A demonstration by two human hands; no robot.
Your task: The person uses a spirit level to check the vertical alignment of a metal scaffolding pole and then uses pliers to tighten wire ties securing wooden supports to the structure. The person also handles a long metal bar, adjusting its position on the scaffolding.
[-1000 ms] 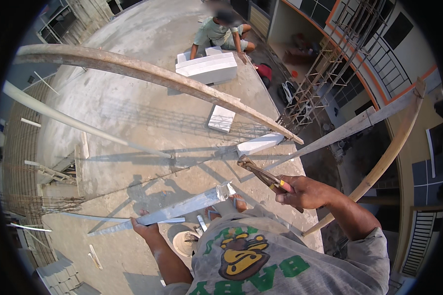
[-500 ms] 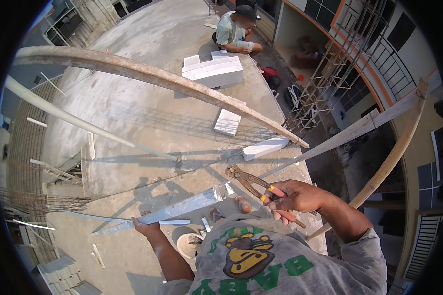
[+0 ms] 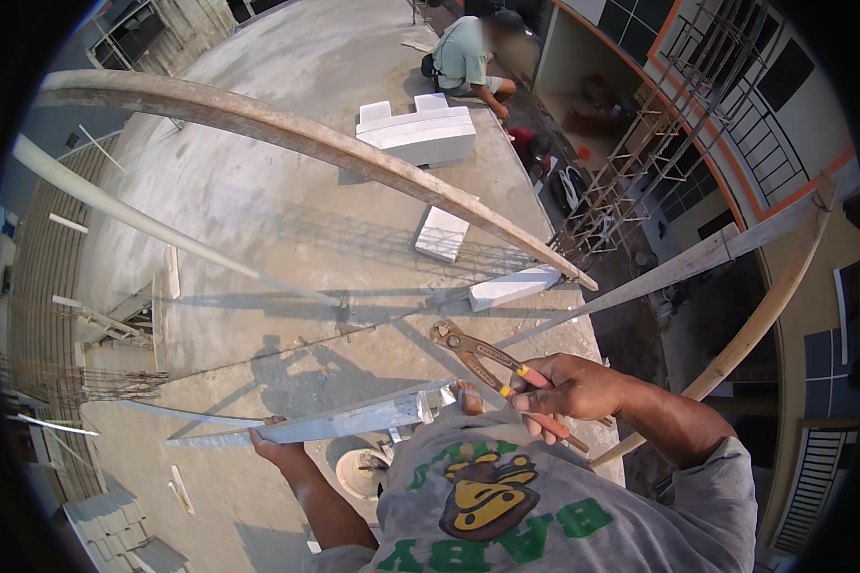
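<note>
My left hand (image 3: 279, 445) is closed around a long silvery metal channel (image 3: 373, 417), near its left end. The channel's wider, right end lies close in front of my shirt and shows a ragged, bright edge. In my right hand (image 3: 573, 387) I grip a pair of end-cutting pincers (image 3: 470, 350) with red handles and yellow bands. Their rusty brown jaws point up and left, clear of the channel, with nothing visible between them. Below the channel stands a round pale bucket (image 3: 358, 475), partly hidden by my shirt.
A wooden beam (image 3: 287, 134) and a pale pole (image 3: 162, 218) slant across the front. White blocks (image 3: 420, 138) lie farther back, one long block (image 3: 514, 288) nearer. The slab's right edge drops off beside rebar frames (image 3: 631, 172). A co-worker (image 3: 466, 62) crouches at that edge.
The metal channel has swung flatter, its right end dropping closer to my shirt. The pincers have shifted slightly left. The co-worker has leaned forward over the edge.
</note>
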